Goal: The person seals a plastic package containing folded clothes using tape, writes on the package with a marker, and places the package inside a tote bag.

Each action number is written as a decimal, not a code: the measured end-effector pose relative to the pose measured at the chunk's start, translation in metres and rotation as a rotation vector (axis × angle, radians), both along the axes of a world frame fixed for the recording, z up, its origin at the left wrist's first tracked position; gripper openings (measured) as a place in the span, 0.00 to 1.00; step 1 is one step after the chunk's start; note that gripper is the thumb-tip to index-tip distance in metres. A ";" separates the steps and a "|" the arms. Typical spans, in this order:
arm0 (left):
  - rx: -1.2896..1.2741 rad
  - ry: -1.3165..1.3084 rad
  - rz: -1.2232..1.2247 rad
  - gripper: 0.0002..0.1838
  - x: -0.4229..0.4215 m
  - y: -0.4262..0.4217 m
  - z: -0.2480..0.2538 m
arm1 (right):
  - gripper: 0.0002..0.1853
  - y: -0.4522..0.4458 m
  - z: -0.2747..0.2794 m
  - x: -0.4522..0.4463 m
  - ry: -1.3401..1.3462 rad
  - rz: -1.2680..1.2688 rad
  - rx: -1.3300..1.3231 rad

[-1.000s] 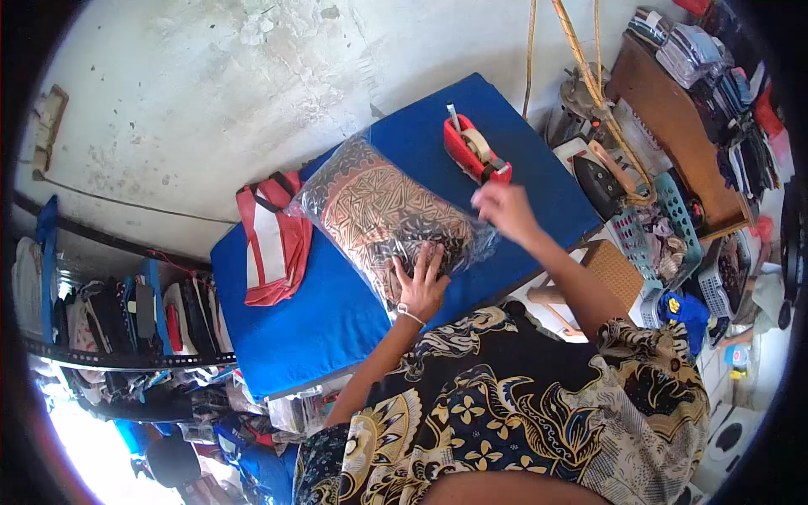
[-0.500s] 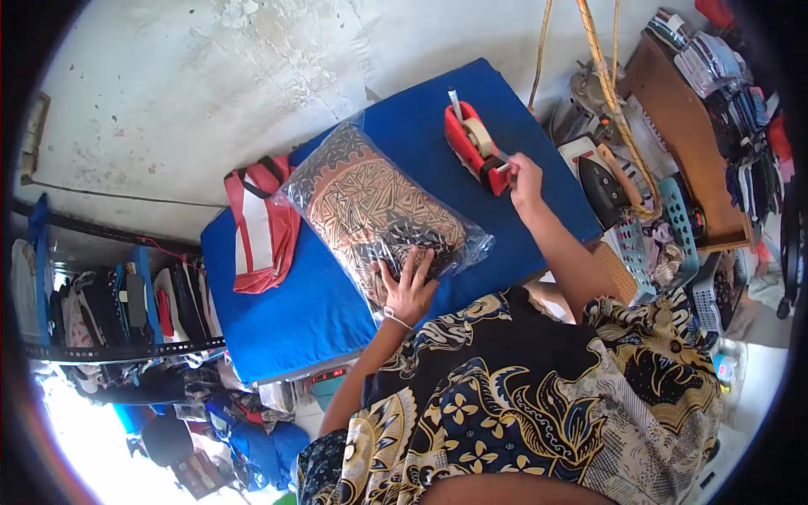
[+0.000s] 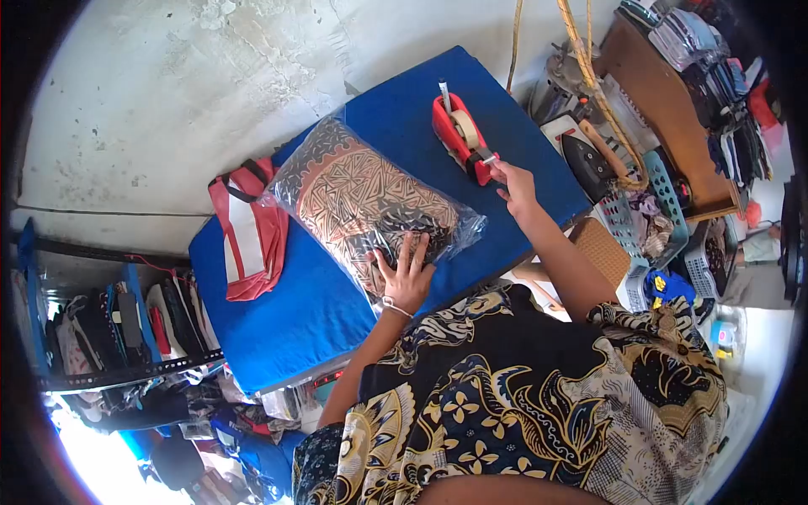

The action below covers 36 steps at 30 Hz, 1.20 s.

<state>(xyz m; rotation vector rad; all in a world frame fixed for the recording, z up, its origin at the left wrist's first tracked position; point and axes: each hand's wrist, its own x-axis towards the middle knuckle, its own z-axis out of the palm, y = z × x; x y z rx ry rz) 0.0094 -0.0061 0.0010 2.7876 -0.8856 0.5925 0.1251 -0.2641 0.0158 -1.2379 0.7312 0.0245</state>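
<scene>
A clear plastic bag (image 3: 370, 198) holds folded black and tan patterned fabric on the blue-covered table. My left hand (image 3: 406, 282) lies on its near end, fingers spread and pressing on the plastic. Farther right stands a red tape dispenser (image 3: 454, 143) with a pale roll of tape (image 3: 463, 128) and a pen (image 3: 444, 94) stuck in its far end. My right hand (image 3: 517, 190) is at the dispenser's near, cutter end, thumb and fingers pinched together. A small whitish piece, seemingly the tape end, shows at the fingertips.
A red and white bag (image 3: 244, 227) with a black strap lies on the blue table (image 3: 290, 332), left of the package. To the right are an iron (image 3: 587, 168), plastic baskets (image 3: 669, 189) and a brown wooden shelf (image 3: 665, 101). Hanging clothes (image 3: 126, 320) line the left side.
The whole view has shifted slightly. My left hand stays on the bagged fabric. My right hand remains by the cutter end, its fingers turned a little.
</scene>
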 end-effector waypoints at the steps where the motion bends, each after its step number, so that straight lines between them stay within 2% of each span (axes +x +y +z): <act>1: 0.001 0.005 0.002 0.04 0.000 0.000 0.000 | 0.12 0.000 0.000 0.000 -0.002 -0.004 0.000; 4: -0.006 0.009 0.000 0.05 0.000 0.000 0.000 | 0.14 -0.005 -0.012 -0.003 0.028 -0.022 0.059; 10: -0.022 0.024 -0.010 0.05 0.001 0.001 0.001 | 0.17 -0.013 -0.049 0.007 0.150 0.125 0.006; 12: -0.023 0.018 -0.014 0.04 0.001 0.000 0.002 | 0.19 -0.012 -0.064 0.004 0.239 0.229 -0.121; 15: 0.042 -0.004 -0.002 0.04 0.007 0.000 0.000 | 0.18 -0.017 -0.082 -0.007 0.175 0.285 -0.171; 17: 0.044 0.013 -0.004 0.03 0.001 0.003 -0.001 | 0.18 -0.025 -0.067 -0.030 0.110 0.392 -0.193; 18: 0.036 0.020 -0.010 0.03 0.001 0.003 0.001 | 0.20 -0.037 -0.071 -0.041 0.125 0.558 -0.371; 19: 0.025 0.025 -0.015 0.03 0.001 0.003 0.002 | 0.20 -0.034 -0.069 -0.057 0.138 0.561 -0.369; 21: -0.001 0.020 -0.022 0.05 0.002 0.002 0.001 | 0.18 -0.026 -0.061 -0.110 -0.304 0.676 -1.053; 23: -0.010 0.017 -0.026 0.06 0.002 0.002 0.003 | 0.15 0.003 -0.018 -0.147 -0.642 0.859 -1.363; 25: -0.019 0.006 -0.037 0.06 0.003 0.002 0.003 | 0.13 0.030 -0.013 -0.160 -0.861 1.003 -1.474; 26: -0.027 -0.005 -0.036 0.07 0.003 0.002 0.003 | 0.12 0.044 -0.016 -0.159 -0.961 0.938 -1.475; 30: 0.001 -0.019 -0.021 0.08 0.004 0.001 0.001 | 0.09 0.077 -0.026 -0.125 -0.977 0.942 -1.614; 32: -0.013 -0.038 -0.028 0.06 0.004 0.000 0.002 | 0.05 0.087 -0.039 -0.106 -1.051 0.830 -1.659; 36: 0.027 0.006 -0.038 0.05 0.004 -0.001 0.009 | 0.04 0.088 -0.027 -0.100 -1.124 0.695 -1.800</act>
